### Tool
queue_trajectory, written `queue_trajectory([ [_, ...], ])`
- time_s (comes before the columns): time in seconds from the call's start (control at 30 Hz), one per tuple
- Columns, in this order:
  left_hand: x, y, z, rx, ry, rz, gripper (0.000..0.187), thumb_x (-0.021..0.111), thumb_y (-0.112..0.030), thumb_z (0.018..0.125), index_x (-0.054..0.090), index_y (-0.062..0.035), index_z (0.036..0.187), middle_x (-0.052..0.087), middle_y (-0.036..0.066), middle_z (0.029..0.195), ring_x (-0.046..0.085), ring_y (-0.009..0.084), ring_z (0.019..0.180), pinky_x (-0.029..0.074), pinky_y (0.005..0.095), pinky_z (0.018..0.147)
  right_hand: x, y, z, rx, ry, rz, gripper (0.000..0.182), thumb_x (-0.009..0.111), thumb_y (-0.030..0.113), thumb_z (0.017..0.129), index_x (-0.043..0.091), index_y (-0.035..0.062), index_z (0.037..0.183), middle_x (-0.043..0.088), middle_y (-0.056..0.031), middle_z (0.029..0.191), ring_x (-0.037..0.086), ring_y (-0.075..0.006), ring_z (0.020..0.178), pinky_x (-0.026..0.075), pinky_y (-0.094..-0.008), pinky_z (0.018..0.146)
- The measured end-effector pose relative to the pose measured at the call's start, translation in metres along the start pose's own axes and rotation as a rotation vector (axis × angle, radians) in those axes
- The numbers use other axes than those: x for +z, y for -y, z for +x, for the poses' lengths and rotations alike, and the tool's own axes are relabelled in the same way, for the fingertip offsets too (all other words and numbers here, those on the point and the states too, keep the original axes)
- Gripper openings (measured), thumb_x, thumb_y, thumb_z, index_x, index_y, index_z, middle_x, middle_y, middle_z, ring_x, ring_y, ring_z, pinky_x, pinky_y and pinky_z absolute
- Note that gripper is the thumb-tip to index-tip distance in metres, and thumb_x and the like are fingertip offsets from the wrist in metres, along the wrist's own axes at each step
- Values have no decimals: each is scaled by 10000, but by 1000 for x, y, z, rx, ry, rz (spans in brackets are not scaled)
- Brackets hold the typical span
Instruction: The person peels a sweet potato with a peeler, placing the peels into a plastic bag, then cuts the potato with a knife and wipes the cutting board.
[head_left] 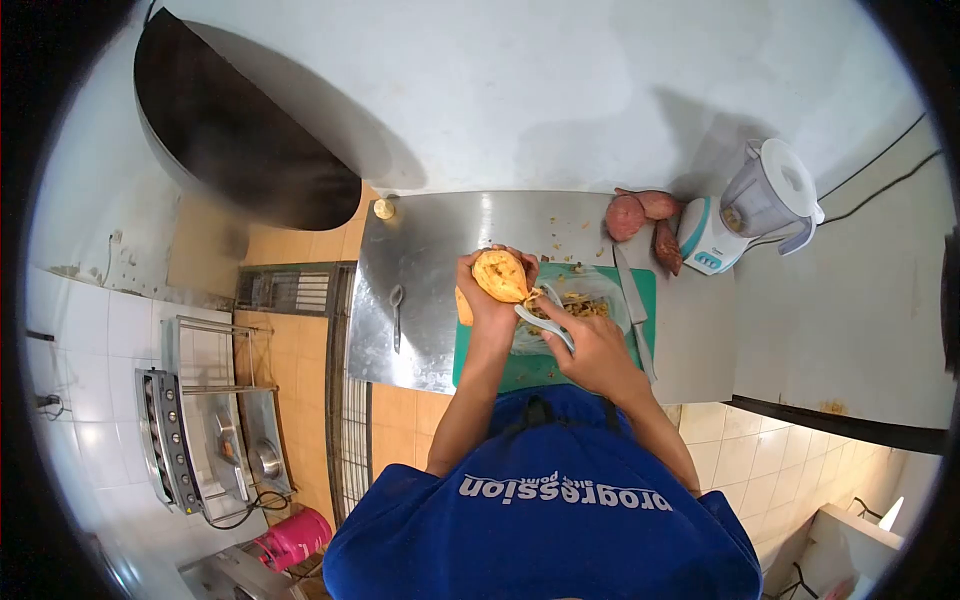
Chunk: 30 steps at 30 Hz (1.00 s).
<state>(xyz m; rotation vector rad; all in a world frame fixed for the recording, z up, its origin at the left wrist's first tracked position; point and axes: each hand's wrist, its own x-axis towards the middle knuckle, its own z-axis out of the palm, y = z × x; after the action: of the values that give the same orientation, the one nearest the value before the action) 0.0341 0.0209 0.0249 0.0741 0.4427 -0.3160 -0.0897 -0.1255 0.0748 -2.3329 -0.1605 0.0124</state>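
Left hand (487, 303): wrapped around the sweet potato (498, 275), whose orange flesh is bared.
Right hand (600, 350): the peeler (549, 325) is gripped, its head held at the sweet potato's lower right edge.
Board (643, 283): scraps (588, 308) are heaped on clear plastic (618, 305) here; the knife (629, 290) is laid along the right side.
Table (425, 250): the spoon (397, 315) is placed at left; red tubers (626, 217) are grouped beside the blender (765, 195).

Stainless-steel worktable (430, 250), carrying: metal spoon (397, 315), left side, bowl toward wall; green cutting board (643, 290), center, near edge; three red-skinned sweet potatoes (626, 218), grouped just beside blender (708, 237), right side; pale-yellow round item (384, 209), far left corner; small scraps (557, 236), beyond board.
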Motion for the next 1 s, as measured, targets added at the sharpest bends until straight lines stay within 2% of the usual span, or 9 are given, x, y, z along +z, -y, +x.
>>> queue_trajectory([
  [0.17, -23, -27, 42, 155, 136, 31, 292, 552, -297, 827, 575, -8, 792, 588, 143, 769, 574, 276, 818, 520, 434, 827, 28, -71, -28, 191, 127, -171, 505, 619, 271, 944, 554, 203, 1440, 660, -225, 765, 649, -415, 726, 510, -501, 723],
  [0.3, -31, -33, 46, 113, 52, -42, 267, 587, -270, 838, 561, -4, 839, 595, 141, 834, 575, 270, 847, 533, 435, 832, 35, -97, -32, 301, 104, -198, 530, 606, 310, 955, 525, 195, 1466, 647, -219, 742, 657, -399, 713, 510, -495, 701],
  [0.4, -49, -25, 46, 37, -41, -99, 275, 637, -251, 861, 563, -13, 974, 606, 135, 964, 582, 272, 907, 546, 441, 861, 47, -106, -30, 250, -55, -80, 623, 587, 343, 963, 406, 204, 1542, 701, -214, 884, 680, -410, 774, 534, -516, 689],
  [0.47, -57, -16, 36, -53, -96, -49, 291, 664, -217, 904, 534, -34, 1089, 576, 137, 1064, 580, 287, 971, 565, 445, 885, 61, -121, -29, 301, -81, -145, 695, 611, 343, 955, 339, 173, 1572, 656, -185, 738, 664, -379, 705, 512, -484, 675],
  [0.57, -87, -18, 30, -46, -115, 282, 332, 662, -169, 932, 521, -31, 1199, 560, 145, 1176, 578, 304, 1109, 565, 461, 928, 74, -156, -37, 369, 78, -309, 752, 617, 340, 948, 267, 180, 1595, 681, -172, 820, 670, -371, 728, 519, -475, 663],
  [0.67, -99, -24, 12, -147, -75, 554, 427, 687, -135, 925, 512, -52, 1306, 567, 121, 1238, 589, 280, 1149, 564, 458, 947, 83, -167, -40, 268, -121, -231, 760, 623, 328, 937, 269, 186, 1593, 693, -160, 965, 678, -364, 779, 526, -488, 649],
  [0.77, -110, -22, 2, -199, -15, 962, 517, 704, -120, 914, 488, -76, 1381, 558, 105, 1272, 595, 248, 1154, 563, 426, 916, 77, -165, -34, 289, -54, -332, 762, 637, 311, 925, 278, 199, 1588, 670, -155, 1062, 681, -356, 832, 533, -489, 647],
  [0.87, -121, -21, 1, -118, 131, 1256, 656, 754, -35, 852, 454, -91, 1433, 622, 91, 1120, 646, 196, 1032, 549, 342, 821, 74, -158, -28, 309, 1, -397, 776, 667, 243, 896, 298, 160, 1573, 631, -162, 1049, 668, -364, 766, 542, -470, 628],
  [1.0, -123, -28, 1, -56, 133, 1262, 705, 769, -8, 827, 436, -95, 1443, 638, 87, 1061, 664, 192, 966, 549, 326, 798, 76, -155, -27, 260, -58, -387, 784, 677, 206, 886, 299, 199, 1574, 609, -174, 1112, 667, -372, 764, 552, -470, 627],
])
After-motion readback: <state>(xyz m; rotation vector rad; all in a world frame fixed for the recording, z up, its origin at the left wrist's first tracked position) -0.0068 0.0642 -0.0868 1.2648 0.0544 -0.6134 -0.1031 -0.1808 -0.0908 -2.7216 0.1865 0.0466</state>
